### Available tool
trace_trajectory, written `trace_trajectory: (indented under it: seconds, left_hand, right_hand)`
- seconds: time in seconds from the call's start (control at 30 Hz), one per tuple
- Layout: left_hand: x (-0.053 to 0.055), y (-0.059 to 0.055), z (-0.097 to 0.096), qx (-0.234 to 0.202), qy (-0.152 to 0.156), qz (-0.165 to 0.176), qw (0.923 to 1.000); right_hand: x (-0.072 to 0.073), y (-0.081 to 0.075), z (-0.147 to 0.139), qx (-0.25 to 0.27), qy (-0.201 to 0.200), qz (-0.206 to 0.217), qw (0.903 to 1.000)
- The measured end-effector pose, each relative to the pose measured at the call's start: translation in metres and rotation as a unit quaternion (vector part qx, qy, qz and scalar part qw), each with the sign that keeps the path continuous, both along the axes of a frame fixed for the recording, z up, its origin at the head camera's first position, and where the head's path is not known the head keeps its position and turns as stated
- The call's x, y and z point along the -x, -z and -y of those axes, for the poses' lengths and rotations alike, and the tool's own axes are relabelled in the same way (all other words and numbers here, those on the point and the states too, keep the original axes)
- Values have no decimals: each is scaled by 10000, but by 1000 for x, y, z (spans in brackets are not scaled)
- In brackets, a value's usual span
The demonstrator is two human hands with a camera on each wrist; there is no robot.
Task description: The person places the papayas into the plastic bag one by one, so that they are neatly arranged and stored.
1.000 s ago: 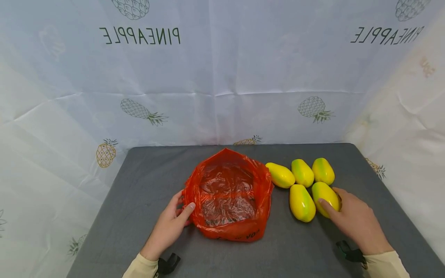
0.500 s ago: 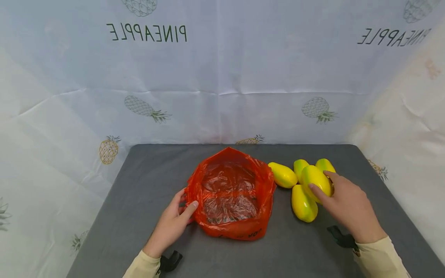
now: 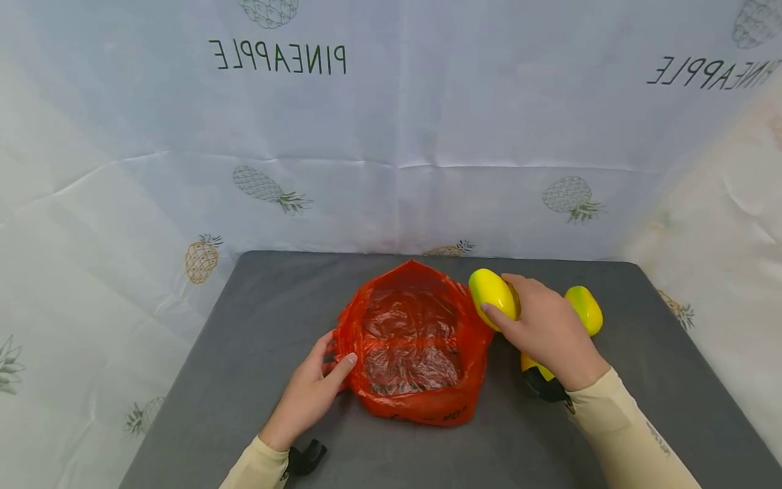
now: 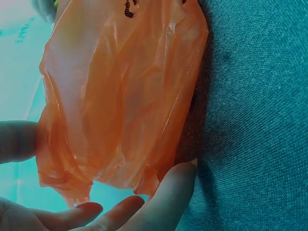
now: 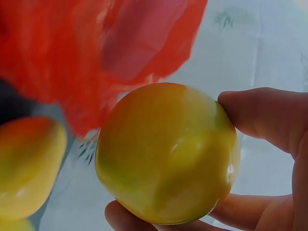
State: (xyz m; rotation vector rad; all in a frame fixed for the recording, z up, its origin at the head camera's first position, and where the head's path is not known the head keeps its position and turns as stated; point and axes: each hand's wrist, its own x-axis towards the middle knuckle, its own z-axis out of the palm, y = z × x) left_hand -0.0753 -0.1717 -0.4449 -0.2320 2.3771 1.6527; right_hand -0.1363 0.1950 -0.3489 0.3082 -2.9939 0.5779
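In the head view a red plastic bag (image 3: 421,407) stands with its mouth spread wide on the grey table. My left hand (image 3: 311,387) holds its left rim, thumb at the rim and fingers along the outside. The left wrist view shows those fingers (image 4: 168,197) around the thin plastic (image 4: 115,96). My right hand (image 3: 546,326) grips a yellow mango (image 3: 493,299) with a greenish streak, raised close to the bag's right rim. In the right wrist view this mango (image 5: 168,154) sits between thumb and fingers, the bag (image 5: 57,53) just beyond.
Another mango (image 3: 584,309) lies behind my right hand, and part of one more (image 3: 536,367) shows beneath the wrist; the others are hidden. The grey table (image 3: 256,305) ends at a pineapple-print cloth (image 3: 427,122) hanging behind it.
My right hand has lifted one mango from the group and carried it left to the bag's right rim. My left hand stays on the bag. The head view has shifted slightly.
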Motion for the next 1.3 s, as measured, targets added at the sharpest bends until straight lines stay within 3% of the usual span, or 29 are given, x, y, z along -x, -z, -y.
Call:
trace_trajectory:
  seconds: [0.33,0.77,1.3]
  left_hand:
    - [-2,-4,3,-48,37,-214,9998]
    - [1,-3,7,-98,7,-416,9991]
    - [-3,-2,10,-274,-7,-771,9966]
  right_hand:
    - [18,-3,55,-40,-638,79,9979]
    - [43,23,128,-410,-1289,695,9884]
    - [61,54,168,-387,-1483,853,9845]
